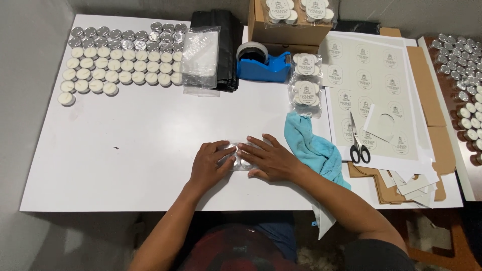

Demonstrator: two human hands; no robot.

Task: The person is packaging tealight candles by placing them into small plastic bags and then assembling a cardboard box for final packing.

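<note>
On the white table (125, 145), the left hand (211, 165) and right hand (268, 160) lie side by side with fingers spread flat, pressing down on a small clear plastic packet of silver-cupped tealights (237, 156) near the front edge, which they mostly hide, so its count is unclear. The brown cardboard box (288, 31) at the back holds similar filled clear packets (299, 10), cut off by the frame's top; two more filled packets (306, 80) lie beside the blue tape dispenser (263, 62)

Left hand (211, 163) and right hand (268, 159) lie palms-down, fingertips meeting; forearms angled inward.
</note>
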